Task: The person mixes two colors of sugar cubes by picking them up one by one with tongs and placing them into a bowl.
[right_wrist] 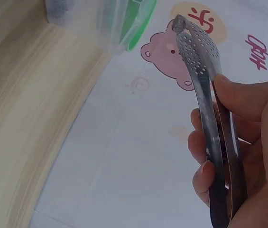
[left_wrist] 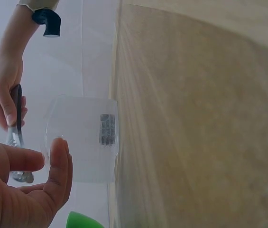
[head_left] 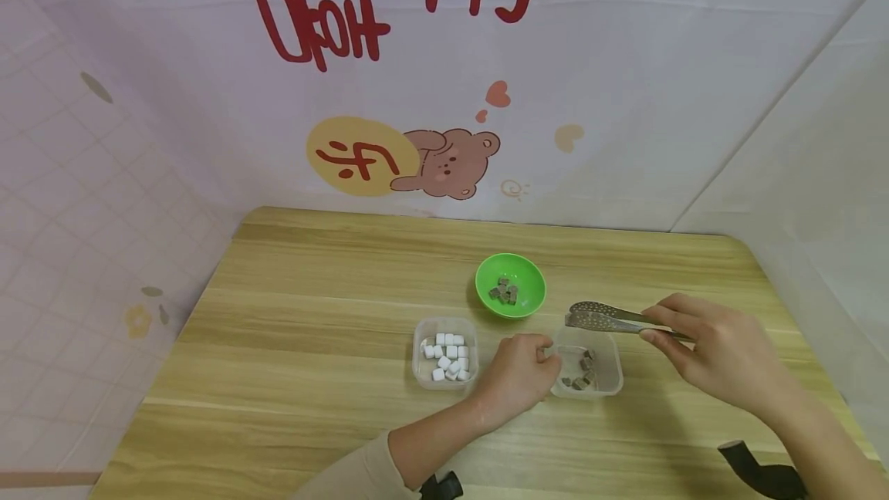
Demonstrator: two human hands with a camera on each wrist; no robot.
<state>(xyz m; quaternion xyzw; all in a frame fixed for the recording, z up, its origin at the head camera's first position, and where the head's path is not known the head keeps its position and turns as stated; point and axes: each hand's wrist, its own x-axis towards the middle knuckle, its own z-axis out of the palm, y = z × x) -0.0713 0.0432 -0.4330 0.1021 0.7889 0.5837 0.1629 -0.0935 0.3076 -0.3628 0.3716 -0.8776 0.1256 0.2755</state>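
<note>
My right hand grips metal tongs with perforated ends. Pinched at their tips is a small brown-grey cube, raised above the far rim of a clear plastic container. Several brown cubes lie inside that container. On its left side, my left hand holds the rim; in the left wrist view, the thumb is on one side of the wall and the fingers on the other. Behind, a green bowl has several brown cubes in it.
To the left of my left hand stands another clear container with several white cubes. All of it rests on a wooden table, with a printed white cloth hanging behind and at the sides.
</note>
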